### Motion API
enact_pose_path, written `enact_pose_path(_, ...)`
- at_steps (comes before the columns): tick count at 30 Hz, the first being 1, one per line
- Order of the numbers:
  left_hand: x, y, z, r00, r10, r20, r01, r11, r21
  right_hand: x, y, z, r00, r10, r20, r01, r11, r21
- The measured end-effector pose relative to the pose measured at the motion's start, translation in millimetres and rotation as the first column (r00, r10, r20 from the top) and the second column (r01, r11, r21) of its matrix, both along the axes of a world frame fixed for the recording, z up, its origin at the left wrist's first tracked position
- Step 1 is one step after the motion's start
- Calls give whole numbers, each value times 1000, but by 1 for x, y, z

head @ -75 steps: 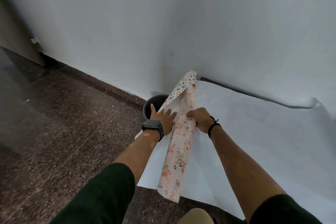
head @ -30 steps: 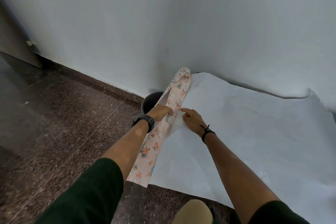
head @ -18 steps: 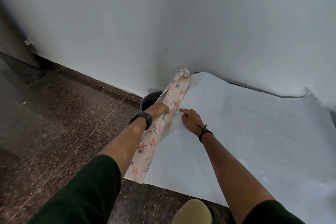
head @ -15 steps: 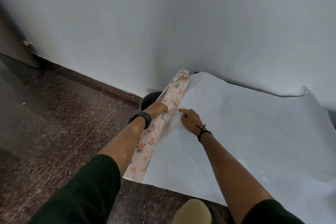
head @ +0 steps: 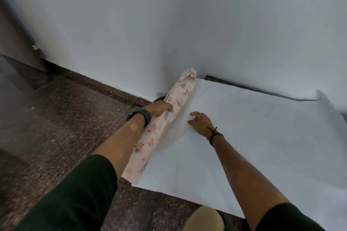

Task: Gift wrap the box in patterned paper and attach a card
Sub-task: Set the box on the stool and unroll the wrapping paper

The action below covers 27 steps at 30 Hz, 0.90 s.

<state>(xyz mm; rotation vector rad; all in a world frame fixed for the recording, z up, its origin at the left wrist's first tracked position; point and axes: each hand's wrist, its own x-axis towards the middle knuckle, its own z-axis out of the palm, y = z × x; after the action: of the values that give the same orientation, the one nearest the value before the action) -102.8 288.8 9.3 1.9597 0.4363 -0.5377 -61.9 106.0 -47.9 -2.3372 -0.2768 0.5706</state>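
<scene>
A large sheet of wrapping paper (head: 253, 137) lies on the floor, white back side up. Its left edge is curled into a pink floral roll (head: 159, 131) running from near me to the wall. My left hand (head: 159, 109), with a dark watch on the wrist, rests on the left side of that roll, fingers curled over it. My right hand (head: 200, 121) presses flat on the white paper just right of the roll, fingers apart. No box or card is in view.
A dark round container (head: 159, 99) stands by the wall, mostly hidden behind my left hand and the roll. The speckled brown stone floor (head: 56, 127) spreads to the left. A white wall (head: 187, 24) rises just behind the paper. My knee (head: 204, 219) shows at the bottom.
The roll has been pushed left, uncovering more white paper. My right hand left the roll and now presses on the flat sheet. My left hand stayed on the roll.
</scene>
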Motion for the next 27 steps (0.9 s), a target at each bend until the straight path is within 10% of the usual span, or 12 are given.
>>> enact_pose_path(6, 7, -23, -9, 988, -155, 5, 153, 983, 97, 5, -3, 14, 908, -177, -379, 344, 832, 436)
enact_pose_path(12, 13, -45, -9, 905, -422, -42, 398, 810, 431, 16, -3, 28, 852, -125, -509, 404, 776, 485)
enact_pose_path(17, 28, -42, -9, 942, -329, 60, 271, 856, 440, 23, -10, 20, 858, -110, -502, 394, 766, 507)
enact_pose_path(27, 64, -35, -24, 959, -239, 155, 27, 617, 787, 27, -44, 23, 814, 70, -577, 408, 639, 652)
